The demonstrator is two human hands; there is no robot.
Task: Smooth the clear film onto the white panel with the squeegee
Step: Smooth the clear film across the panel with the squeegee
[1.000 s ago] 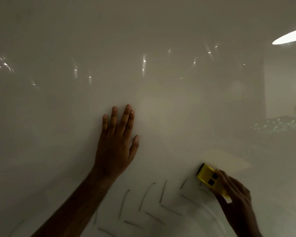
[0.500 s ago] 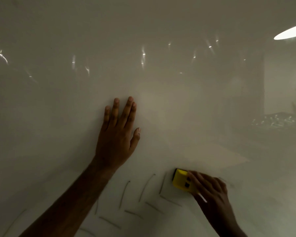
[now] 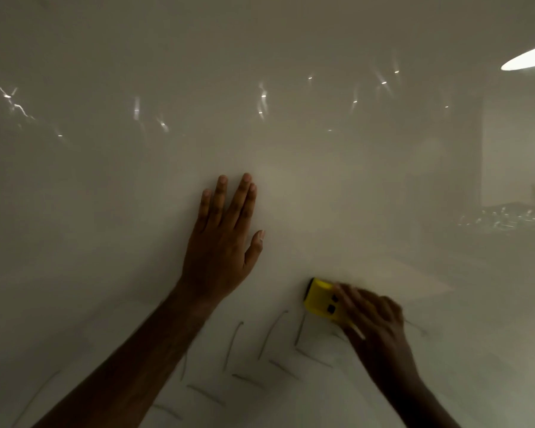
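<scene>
The right hand (image 3: 374, 319) grips a small yellow plastic squeegee (image 3: 320, 299), its dark edge pressed to the glossy white panel (image 3: 291, 134) low and right of centre. The left hand (image 3: 221, 239) lies flat with straight fingers on the clear film (image 3: 368, 196), well apart from the tool, up and to the left. Short dark creases (image 3: 266, 335) in a herringbone pattern run below both hands, so that lower band looks unfinished; the film above shows only light reflections, and it reads as mostly laid, though dim light hides small bubbles
</scene>
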